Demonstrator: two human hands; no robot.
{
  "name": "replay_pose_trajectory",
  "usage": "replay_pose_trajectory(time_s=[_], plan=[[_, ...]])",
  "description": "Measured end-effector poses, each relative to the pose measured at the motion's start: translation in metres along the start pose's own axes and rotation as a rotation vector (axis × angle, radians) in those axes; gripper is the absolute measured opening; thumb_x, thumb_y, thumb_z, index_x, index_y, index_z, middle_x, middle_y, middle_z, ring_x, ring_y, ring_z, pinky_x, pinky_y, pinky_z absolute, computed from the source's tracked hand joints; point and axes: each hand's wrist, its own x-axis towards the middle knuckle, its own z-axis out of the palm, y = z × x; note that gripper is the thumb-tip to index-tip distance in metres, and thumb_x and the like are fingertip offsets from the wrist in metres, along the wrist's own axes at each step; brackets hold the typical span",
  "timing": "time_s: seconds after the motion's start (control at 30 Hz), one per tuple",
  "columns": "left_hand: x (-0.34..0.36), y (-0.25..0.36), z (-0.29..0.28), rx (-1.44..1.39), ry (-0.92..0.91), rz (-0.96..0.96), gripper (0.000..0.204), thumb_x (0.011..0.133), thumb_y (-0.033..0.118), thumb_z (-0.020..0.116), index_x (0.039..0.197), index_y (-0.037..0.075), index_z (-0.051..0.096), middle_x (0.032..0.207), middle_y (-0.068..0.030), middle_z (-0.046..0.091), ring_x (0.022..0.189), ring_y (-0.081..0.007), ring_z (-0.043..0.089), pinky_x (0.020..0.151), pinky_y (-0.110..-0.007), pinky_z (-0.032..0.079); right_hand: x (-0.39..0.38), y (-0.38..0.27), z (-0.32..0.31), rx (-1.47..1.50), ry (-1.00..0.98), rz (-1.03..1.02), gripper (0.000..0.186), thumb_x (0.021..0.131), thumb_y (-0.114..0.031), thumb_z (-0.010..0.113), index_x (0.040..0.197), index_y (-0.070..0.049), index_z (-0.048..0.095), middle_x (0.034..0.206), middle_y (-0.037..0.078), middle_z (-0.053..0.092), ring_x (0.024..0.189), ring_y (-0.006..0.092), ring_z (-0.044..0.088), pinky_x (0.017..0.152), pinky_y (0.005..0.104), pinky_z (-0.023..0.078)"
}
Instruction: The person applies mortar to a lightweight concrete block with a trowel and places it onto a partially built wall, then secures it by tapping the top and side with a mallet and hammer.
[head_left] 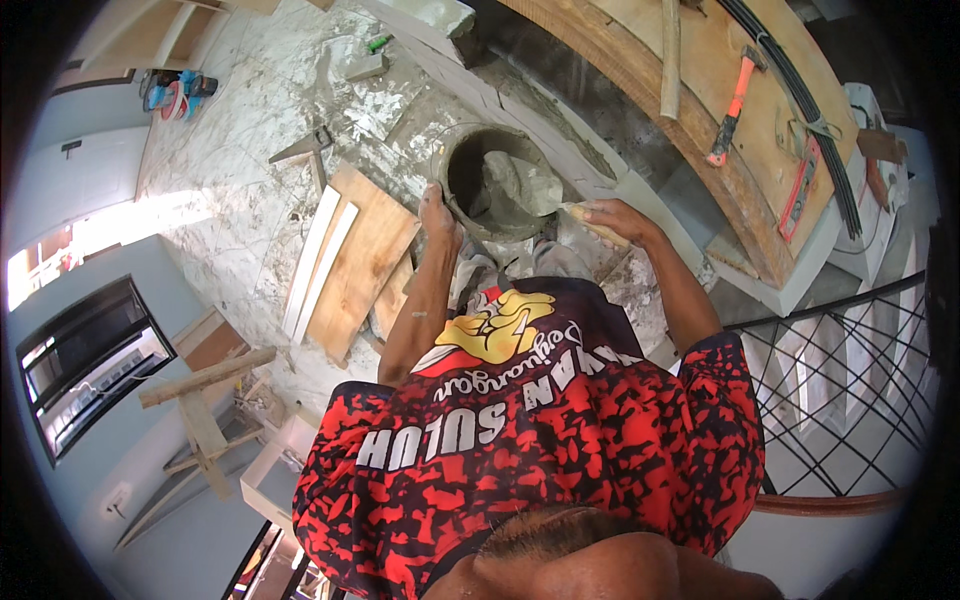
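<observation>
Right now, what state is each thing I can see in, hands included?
Bucket: open, mouth up, smeared grey.
Trowel: held, blade at the bucket's mouth.
Left hand: closed at the bucket's rim.
Right hand: closed on the trowel's handle.
Hammer: lying unheld on the wooden platform.
Rods: bundled and tied.
Red level: lying unheld.
Loose board: unheld, white strips along one side.

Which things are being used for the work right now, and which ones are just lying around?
In use, it seems:
bucket, left hand at its rim
trowel, in the right hand
grey mix, in the bucket

Lying about, it seems:
hammer
red level
black rods
board
</observation>
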Motion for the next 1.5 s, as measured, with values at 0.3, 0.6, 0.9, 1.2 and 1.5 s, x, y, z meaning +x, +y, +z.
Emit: replay_pose_trajectory(time_s=[0.3, 0.6, 0.9, 1.2, 1.5], plan=[[0.006, -0.007, -0.036, -0.057, 0.046, 0.041, 0.024, 0.097, 0.023, 0.041, 0.099, 0.003, 0.054, 0.096, -0.008, 0.06, 0.088, -0.0186, 0.058, 0.081, -0.034, 0.048, 0.069, -0.032, -0.056, -0.168, 0.404, -0.066, 0.045, 0.086, -0.035, 0.059, 0.116, -0.003, 0.055, 0.071, 0.005, 0.057, 0.048, 0.0112, 0.052, 0.041, 0.0271, 0.042], [-0.019, -0.005, -0.071, -0.068, 0.116, 0.026, 0.023, 0.097, 0.022, 0.042, 0.099, 0.003, 0.054, 0.096, -0.008, 0.061, 0.087, -0.018, 0.059, 0.08, -0.033, 0.048, 0.187, -0.124, -0.054, -0.866, 0.6, -0.046, 0.048, 0.085, -0.031, 0.055, 0.123, -0.001, 0.052, 0.098, 0.019, 0.063, 0.085, 0.0325, 0.062, 0.074, 0.0412, 0.048], [-0.027, 0.0, -0.069, -0.103, 0.167, -0.021, 0.024, 0.097, 0.02, 0.042, 0.102, 0.001, 0.054, 0.098, -0.0086, 0.061, 0.088, -0.0187, 0.059, 0.082, -0.033, 0.049, 0.126, -0.074, -0.055, -0.955, 0.672, -0.056, 0.047, 0.086, -0.029, 0.053, 0.125, -0.003, 0.049, 0.116, 0.025, 0.056, 0.109, 0.0399, 0.052, 0.091, 0.0452, 0.043], [-0.005, -0.001, -0.086, -0.046, 0.106, 0.008, 0.022, 0.097, 0.021, 0.042, 0.104, 0.003, 0.053, 0.101, -0.0082, 0.061, 0.091, -0.019, 0.059, 0.083, -0.033, 0.048, 0.106, -0.047, 0.018, -0.443, 0.729, -0.049, 0.056, 0.087, -0.031, 0.054, 0.133, -0.001, 0.04, 0.112, 0.026, 0.058, 0.084, 0.0411, 0.062, 0.075, 0.0464, 0.05], [-0.031, 0.031, -0.099, -0.067, 0.139, 0.064, 0.03, 0.099, 0.024, 0.036, 0.108, 0.001, 0.052, 0.108, -0.0105, 0.059, 0.099, -0.0211, 0.057, 0.088, -0.035, 0.047, 0.241, -0.055, 0.071, 0.376, 0.592, -0.085, 0.057, 0.09, -0.037, 0.052, 0.131, 0.001, 0.039, 0.085, 0.014, 0.06, 0.051, 0.0231, 0.057, 0.045, 0.0351, 0.049]])
